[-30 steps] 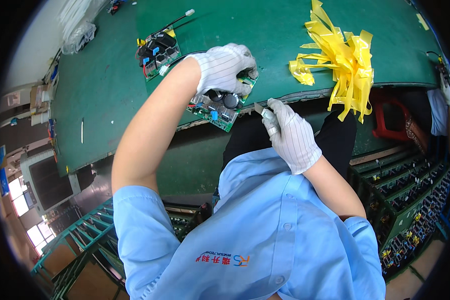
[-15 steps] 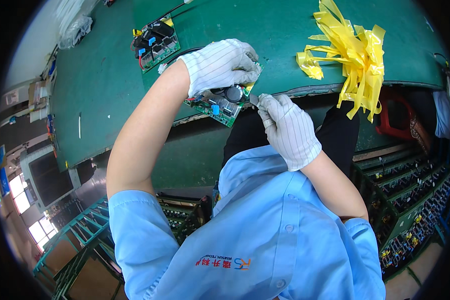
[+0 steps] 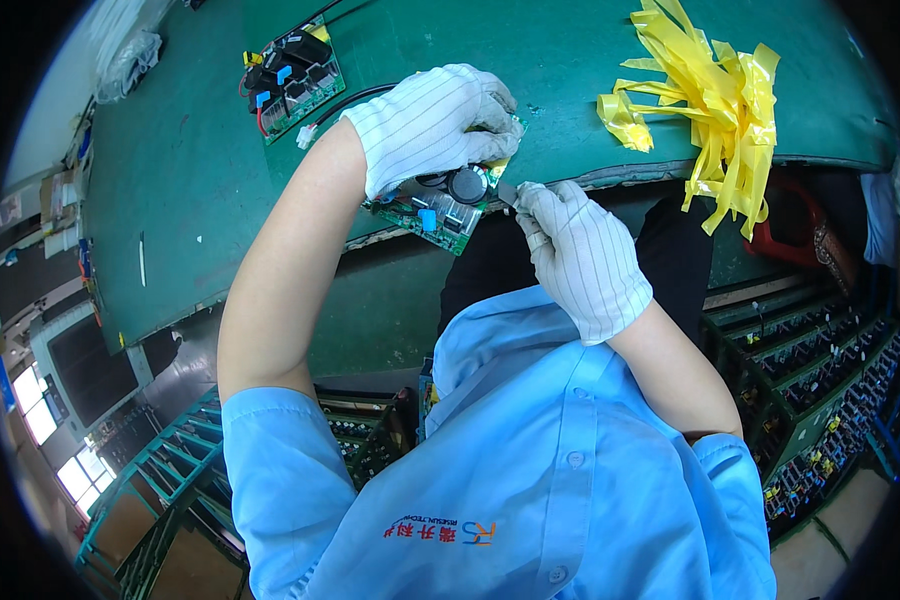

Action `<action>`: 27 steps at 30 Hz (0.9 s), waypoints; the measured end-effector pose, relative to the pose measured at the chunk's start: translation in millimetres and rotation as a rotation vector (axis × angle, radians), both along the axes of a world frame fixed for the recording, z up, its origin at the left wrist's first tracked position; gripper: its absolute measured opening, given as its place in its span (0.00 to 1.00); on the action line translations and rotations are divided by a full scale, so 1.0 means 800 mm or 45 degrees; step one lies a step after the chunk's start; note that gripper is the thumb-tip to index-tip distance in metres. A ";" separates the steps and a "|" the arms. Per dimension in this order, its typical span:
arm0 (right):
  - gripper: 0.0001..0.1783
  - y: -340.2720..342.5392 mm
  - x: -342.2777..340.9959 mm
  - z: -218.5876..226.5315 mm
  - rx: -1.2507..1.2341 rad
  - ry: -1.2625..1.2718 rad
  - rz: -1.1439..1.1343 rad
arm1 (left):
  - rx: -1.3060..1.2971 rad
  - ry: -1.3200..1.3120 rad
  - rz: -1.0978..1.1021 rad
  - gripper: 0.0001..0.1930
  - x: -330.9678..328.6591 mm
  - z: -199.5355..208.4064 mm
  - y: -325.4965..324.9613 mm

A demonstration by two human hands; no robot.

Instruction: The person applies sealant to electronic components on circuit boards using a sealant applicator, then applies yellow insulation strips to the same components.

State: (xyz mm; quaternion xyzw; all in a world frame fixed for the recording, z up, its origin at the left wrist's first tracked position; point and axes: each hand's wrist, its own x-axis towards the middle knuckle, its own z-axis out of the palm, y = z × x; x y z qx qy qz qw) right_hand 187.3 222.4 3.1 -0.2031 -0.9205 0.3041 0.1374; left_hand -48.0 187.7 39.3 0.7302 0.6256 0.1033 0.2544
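Note:
My left hand (image 3: pixel 432 125), in a white striped glove, grips a green circuit board (image 3: pixel 436 206) with black capacitors and blue parts, holding it over the near edge of the green table (image 3: pixel 200 190). My right hand (image 3: pixel 580 255), also gloved, pinches a small grey tool or strip (image 3: pixel 507 192) against the board's right end. Most of the board's top is hidden under my left glove.
A second circuit board (image 3: pixel 292 82) with wires lies at the back left of the table. A heap of yellow tape strips (image 3: pixel 705 95) lies at the table's right edge. Racks of boards (image 3: pixel 830 390) stand at lower right, green crates (image 3: pixel 160 470) at lower left.
Both hands with the board have shifted slightly left and up in view. My right hand has closed in on the board's right end, where it now touches.

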 end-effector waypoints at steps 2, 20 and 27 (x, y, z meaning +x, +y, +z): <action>0.10 0.002 0.000 0.001 -0.012 -0.016 0.017 | 0.015 -0.010 0.010 0.14 0.000 -0.003 0.000; 0.09 -0.005 -0.010 0.002 0.258 -0.196 -0.034 | 0.173 -0.020 0.022 0.11 0.002 -0.009 -0.004; 0.10 -0.005 -0.002 0.006 0.018 -0.122 -0.033 | 0.151 -0.036 0.005 0.11 0.002 -0.008 -0.003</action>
